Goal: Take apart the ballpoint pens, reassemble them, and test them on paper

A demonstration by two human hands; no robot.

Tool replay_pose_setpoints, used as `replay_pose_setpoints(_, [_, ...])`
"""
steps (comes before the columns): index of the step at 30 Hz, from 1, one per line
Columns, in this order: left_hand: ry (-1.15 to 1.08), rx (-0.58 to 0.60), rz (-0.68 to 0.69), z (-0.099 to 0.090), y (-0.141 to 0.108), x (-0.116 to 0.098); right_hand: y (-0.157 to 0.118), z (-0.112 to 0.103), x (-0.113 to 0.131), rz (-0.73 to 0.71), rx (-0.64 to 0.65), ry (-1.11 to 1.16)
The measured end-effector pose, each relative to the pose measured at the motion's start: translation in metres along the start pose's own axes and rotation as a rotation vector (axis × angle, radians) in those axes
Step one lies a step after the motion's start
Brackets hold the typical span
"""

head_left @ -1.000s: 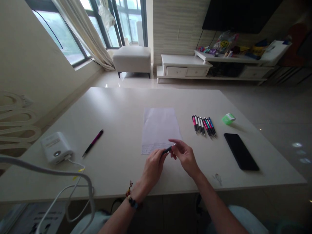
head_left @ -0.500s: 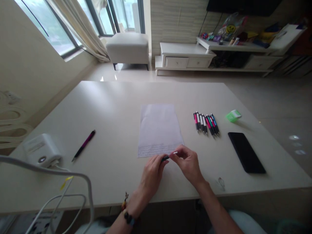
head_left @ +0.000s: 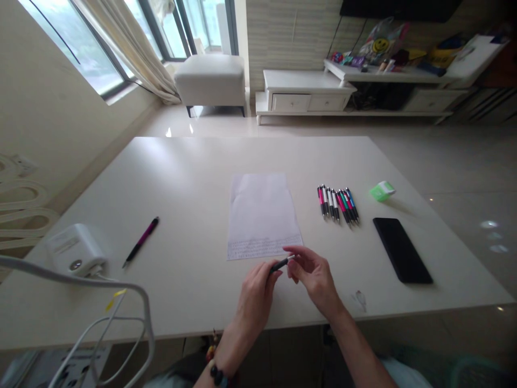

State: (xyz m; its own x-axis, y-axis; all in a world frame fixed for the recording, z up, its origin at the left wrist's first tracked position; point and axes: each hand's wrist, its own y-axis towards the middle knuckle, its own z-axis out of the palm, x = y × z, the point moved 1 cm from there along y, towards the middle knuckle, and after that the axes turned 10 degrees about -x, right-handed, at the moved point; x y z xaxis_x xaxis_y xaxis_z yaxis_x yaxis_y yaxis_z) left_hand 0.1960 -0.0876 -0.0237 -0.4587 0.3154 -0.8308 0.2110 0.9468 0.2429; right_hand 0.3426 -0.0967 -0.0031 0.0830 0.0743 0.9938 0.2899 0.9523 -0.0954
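My left hand is closed around a pen with a dark grip. The pen's silvery end points up and right, toward my other hand. My right hand is beside that end, its index finger stretched out above and its thumb below. Whether a fingertip touches the metal I cannot tell. Just beyond both hands lies a white sheet of paper with lines of small writing along its near edge.
Right of the paper lie several pens in a row, a green-and-white box and a black phone. A small clear item is near the front edge. At left are a purple-black pen, a white device and a cable.
My right hand's fingers have spread from a pinch at the pen's end. More of the silvery end now shows. Both hands are slightly lower in view.
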Motion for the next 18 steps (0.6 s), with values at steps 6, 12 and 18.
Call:
replay_pose_setpoints(6, [-0.021, -0.01, -0.007, 0.0, -0.004, -0.002, -0.006, 0.001, 0.005, -0.021, -0.096, -0.018])
replay_pose_setpoints(12, [-0.026, -0.044, -0.022, -0.002, -0.006, -0.008, -0.014, 0.003, 0.014, -0.092, -0.034, -0.063])
replay_pose_setpoints(18, [-0.037, -0.027, -0.007, -0.002, -0.01, -0.014, -0.016, 0.004, 0.01, -0.051, -0.143, -0.035])
